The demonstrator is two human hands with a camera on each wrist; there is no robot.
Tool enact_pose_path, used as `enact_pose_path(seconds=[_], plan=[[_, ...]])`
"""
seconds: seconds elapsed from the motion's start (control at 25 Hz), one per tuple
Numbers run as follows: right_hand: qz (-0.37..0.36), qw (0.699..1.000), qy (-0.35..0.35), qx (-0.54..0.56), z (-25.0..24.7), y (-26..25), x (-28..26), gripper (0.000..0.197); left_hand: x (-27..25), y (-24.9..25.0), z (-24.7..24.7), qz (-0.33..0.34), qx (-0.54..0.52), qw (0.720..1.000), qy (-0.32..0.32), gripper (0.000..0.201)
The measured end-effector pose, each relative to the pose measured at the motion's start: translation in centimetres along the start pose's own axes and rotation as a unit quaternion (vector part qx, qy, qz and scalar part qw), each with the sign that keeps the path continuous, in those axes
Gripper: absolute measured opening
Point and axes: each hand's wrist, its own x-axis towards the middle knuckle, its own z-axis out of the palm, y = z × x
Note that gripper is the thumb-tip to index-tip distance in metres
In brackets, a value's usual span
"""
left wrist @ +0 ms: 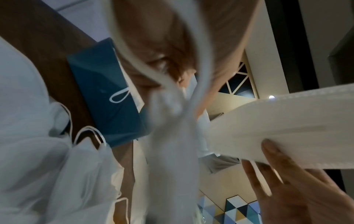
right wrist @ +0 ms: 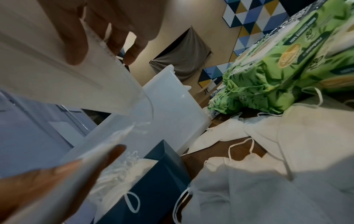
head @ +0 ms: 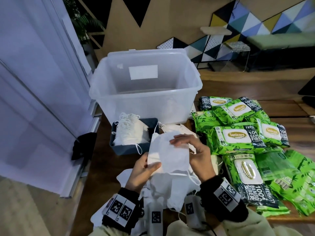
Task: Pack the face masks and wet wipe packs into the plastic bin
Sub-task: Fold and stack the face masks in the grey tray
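At the centre of the head view both hands hold a white face mask (head: pixel 167 153) above the worktop (head: pixel 102 160): the left hand (head: pixel 142 172) pinches its lower left edge, the right hand (head: pixel 196 153) grips its right side. Behind it stands the clear plastic bin (head: pixel 144 86), with a dark blue tray of masks (head: pixel 133 135) before it and green Sanicare wet wipe packs (head: pixel 238 138) piled at right.

Wood table (head: pixel 255 89) w/ bin (head: pixel 144 92), wipe packs (head: pixel 238 138), masks (head: pixel 170 193), blue tray (head: pixel 119 149).

white face masks (head: pixel 167 155), green leaf-patterned wipe packs (head: pixel 238 138), dark blue box (head: pixel 119 149)
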Motion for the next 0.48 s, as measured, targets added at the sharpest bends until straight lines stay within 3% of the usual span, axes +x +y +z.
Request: enact_pose_path(seconds=[0.16,0.24,0.36,0.48], plan=[[0.090,0.990,0.086,0.062,-1.2,-0.1,-0.5,0.025,0.1,-0.2,-1.3,0.048,0.050,0.996,0.048,0.028],[0.119,0.980,0.138,0.087,-1.6,0.4,-1.0,0.022,-0.1,-0.3,-2.0,0.085,0.060,0.993,0.058,0.019],[0.128,0.976,0.156,0.086,-2.2,1.1,-1.6,0.028,-0.5,-0.2,-3.2,0.154,0.085,0.984,0.042,0.033],[0.092,0.986,0.124,0.069,-3.4,1.1,-1.4,0.014,-0.7,-0.8,-4.3,0.192,0.055,0.979,0.038,0.009]])
